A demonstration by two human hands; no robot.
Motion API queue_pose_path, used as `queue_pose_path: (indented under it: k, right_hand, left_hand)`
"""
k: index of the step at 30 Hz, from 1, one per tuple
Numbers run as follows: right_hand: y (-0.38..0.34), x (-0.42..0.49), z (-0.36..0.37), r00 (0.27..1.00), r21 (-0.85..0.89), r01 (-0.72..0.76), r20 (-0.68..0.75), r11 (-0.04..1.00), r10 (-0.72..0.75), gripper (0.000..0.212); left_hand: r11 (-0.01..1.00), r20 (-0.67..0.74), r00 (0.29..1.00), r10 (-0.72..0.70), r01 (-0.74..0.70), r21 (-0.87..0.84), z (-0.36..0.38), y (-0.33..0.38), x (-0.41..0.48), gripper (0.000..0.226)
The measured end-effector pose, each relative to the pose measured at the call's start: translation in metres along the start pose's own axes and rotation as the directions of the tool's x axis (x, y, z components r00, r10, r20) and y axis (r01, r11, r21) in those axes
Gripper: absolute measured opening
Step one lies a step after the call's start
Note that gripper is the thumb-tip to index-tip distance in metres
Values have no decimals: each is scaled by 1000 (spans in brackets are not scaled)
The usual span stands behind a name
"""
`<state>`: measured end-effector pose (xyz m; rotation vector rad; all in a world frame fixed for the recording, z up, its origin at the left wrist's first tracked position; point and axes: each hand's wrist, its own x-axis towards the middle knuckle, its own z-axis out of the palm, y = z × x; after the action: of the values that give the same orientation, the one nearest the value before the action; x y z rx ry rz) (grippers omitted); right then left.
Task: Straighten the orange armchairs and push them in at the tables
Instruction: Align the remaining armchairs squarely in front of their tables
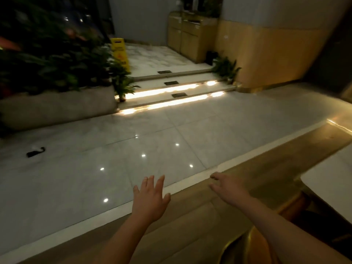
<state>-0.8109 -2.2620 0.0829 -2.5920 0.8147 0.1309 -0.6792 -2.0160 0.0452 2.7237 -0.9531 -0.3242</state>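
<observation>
Both hands out in front, holding nothing

Left hand [150,199] and right hand [226,189] reach forward at lower centre, fingers spread and relaxed. An orange armchair [254,250] shows partly at the bottom right, under the right forearm, beside a white table [327,180]. Lit steps [171,96] and a yellow floor sign [119,52] lie further up.

**A:** so what's the floor [171,130] like there?

**B:** glossy pale tiles with ceiling lights reflecting in them, then a tan band [190,216] on the near side. small black thing [35,151] lying on the tiles far left, can't tell what it is

**A:** anything standing on it?

**B:** stone planter [57,107] on the left and lit steps [171,96] at the back, with a fern [123,86] by their left end. yellow sign [119,52] up on the top level. white counter [327,185] corner pokes in far right
</observation>
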Motion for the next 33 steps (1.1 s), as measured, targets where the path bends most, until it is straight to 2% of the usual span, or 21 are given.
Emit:
queue_pose_path:
  k: [4,8,12,16,18,23,27,33]
  right_hand:
    - [-48,42,8,986,-47,164,29,985,-162,42]
    - [-92,76,18,940,-60,339,60,939,-335,40]
    - [-133,102,29,854,-37,513,126,858,-505,39]
    - [-179,114,48,727,-6,666,229,746,-648,39]
    - [-207,112,61,646,25,733,286,679,-708,39]
    - [-271,69,102,401,176,846,411,503,-819,38]
    - [-305,20,130,200,252,903,469,348,-860,37]
    - [-333,-55,161,-41,321,934,539,160,-841,40]
  left_hand:
    - [990,-43,989,-140,140,3,-14,-33,-5,68]
    - [958,-89,954,-286,286,-8,-21,-57,-12,69]
    - [897,-124,889,-441,441,-29,-20,-70,-25,69]
    - [796,-141,784,-605,601,-72,-15,-71,-59,69]
    - [718,-158,701,-695,691,-90,-14,-73,-85,69]
    - [467,-175,440,-881,868,-169,-12,-71,-168,67]
    - [288,-164,257,-952,936,-204,-7,-63,-223,67]
    - [21,-146,-20,-989,962,-271,10,-34,-294,68]
